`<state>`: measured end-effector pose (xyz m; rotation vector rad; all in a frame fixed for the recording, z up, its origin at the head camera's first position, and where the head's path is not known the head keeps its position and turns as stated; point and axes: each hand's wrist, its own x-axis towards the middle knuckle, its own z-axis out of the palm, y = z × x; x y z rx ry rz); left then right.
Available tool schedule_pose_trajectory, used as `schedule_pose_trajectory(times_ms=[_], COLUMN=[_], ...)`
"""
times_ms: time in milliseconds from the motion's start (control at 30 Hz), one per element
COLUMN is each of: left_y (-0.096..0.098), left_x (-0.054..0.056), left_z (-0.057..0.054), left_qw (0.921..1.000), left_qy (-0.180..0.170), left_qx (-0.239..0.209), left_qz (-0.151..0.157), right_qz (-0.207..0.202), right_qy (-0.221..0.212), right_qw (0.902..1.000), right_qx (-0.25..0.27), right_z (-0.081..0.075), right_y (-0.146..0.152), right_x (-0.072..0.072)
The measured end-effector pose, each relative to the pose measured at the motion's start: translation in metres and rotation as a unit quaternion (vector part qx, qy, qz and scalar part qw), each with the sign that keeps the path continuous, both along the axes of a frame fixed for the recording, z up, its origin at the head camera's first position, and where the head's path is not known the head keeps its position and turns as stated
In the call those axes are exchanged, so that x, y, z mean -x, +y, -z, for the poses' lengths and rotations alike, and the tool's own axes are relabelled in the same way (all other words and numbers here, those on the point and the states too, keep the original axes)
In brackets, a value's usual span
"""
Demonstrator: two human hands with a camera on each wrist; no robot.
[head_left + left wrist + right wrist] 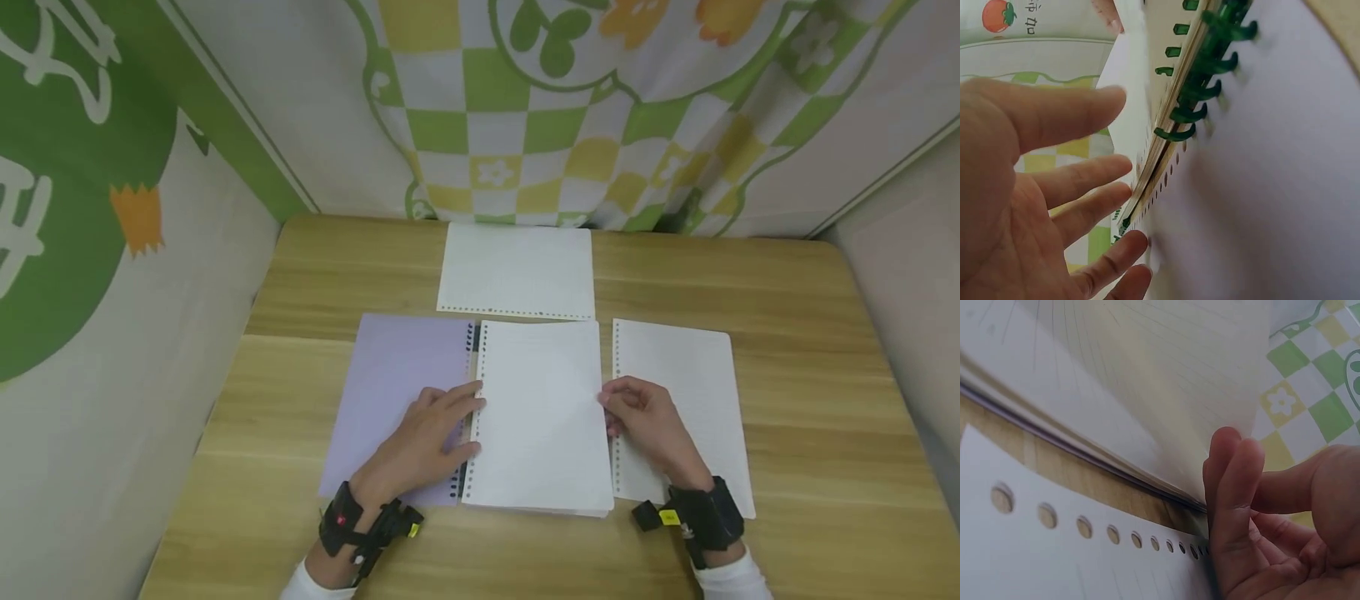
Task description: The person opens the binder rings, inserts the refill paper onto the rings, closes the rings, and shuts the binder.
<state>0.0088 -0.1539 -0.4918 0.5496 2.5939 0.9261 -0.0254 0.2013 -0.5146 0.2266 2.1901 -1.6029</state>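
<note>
A loose-leaf notebook lies spread on the table, its purple cover (397,367) on the left and a stack of white punched pages (543,417) on the right. Green binder rings (1197,90) stand along the spine in the left wrist view, their hooked ends apart from the page holes at the near part. My left hand (423,442) lies over the cover with fingers extended, the tips at the punched edge. At the right edge of the stack, my right hand (651,423) pinches the top sheet (1191,356), which bows up in the right wrist view.
One loose punched sheet (690,375) lies right of the notebook, partly under my right hand and wrist. Another sheet (517,267) lies crosswise behind it, near the back edge. A checked curtain (525,125) hangs behind the wooden table (810,375).
</note>
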Motion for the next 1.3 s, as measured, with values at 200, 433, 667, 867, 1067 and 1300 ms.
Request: schedule_pose_trajectory(times_ms=[200, 433, 667, 867, 1067, 1300], left_y=[-0.003, -0.005, -0.004, 0.0, 0.002, 0.002], left_x=[-0.005, -0.011, -0.016, -0.016, -0.018, -0.022], left_z=[-0.003, -0.004, -0.003, -0.002, 0.0, -0.001], left_qw=[0.9998, 0.9995, 0.9988, 0.9976, 0.9961, 0.9957], left_qy=[0.006, -0.003, -0.007, 0.004, 0.005, 0.0], left_qx=[0.008, 0.019, 0.035, 0.05, 0.067, 0.071], left_qz=[0.02, 0.024, 0.032, 0.048, 0.057, 0.059], right_qz=[-0.005, -0.007, -0.014, -0.014, -0.014, 0.008], right_qy=[0.0, 0.006, 0.01, 0.021, 0.026, 0.023], right_qw=[1.0, 0.9999, 0.9997, 0.9993, 0.9995, 0.9995], right_qx=[0.003, -0.007, -0.015, -0.026, -0.015, -0.02], right_z=[-0.002, -0.004, -0.004, -0.005, -0.008, -0.01], right_y=[0.001, 0.001, 0.002, 0.005, 0.009, 0.021], right_x=[0.003, 0.004, 0.003, 0.004, 0.004, 0.005])
